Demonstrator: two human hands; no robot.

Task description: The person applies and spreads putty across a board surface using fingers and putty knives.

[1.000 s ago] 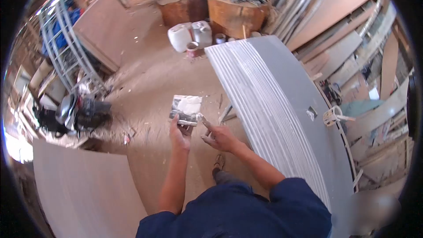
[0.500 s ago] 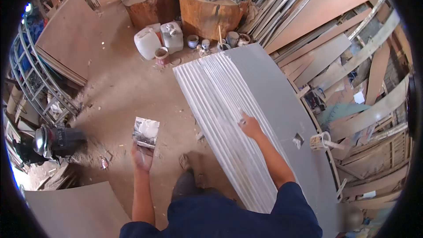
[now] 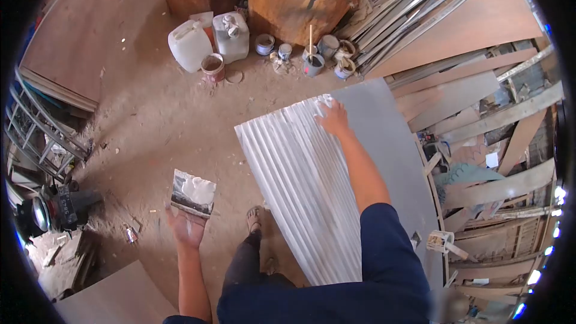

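Note:
My left hand (image 3: pixel 187 228) is closed on the lower edge of a small flat board (image 3: pixel 193 193), palm up. A lump of white paste (image 3: pixel 199 189) sits on the board, above dark smears. At the far end of a long panel (image 3: pixel 396 144), my right hand (image 3: pixel 333 119) rests with its fingers apart. They touch the ridged, white-streaked part (image 3: pixel 288 168), where some white paste shows around the fingertips. No tool can be seen in that hand. Smooth grey surface makes up the panel's right side.
White jugs (image 3: pixel 191 47), a paste-stained bucket (image 3: pixel 213 69) and several small paint cans (image 3: pixel 313 66) stand before big wood stumps (image 3: pixel 300 9). Boards and metal strips (image 3: pixel 420 9) lean at right. A white basket-like holder (image 3: pixel 440 241) hangs beside the panel; a motorcycle (image 3: pixel 51 207) is at left.
My right hand has moved forward along the ridges, from the panel's middle to its far end. The board in my left hand has turned slightly. The view has tilted downward.

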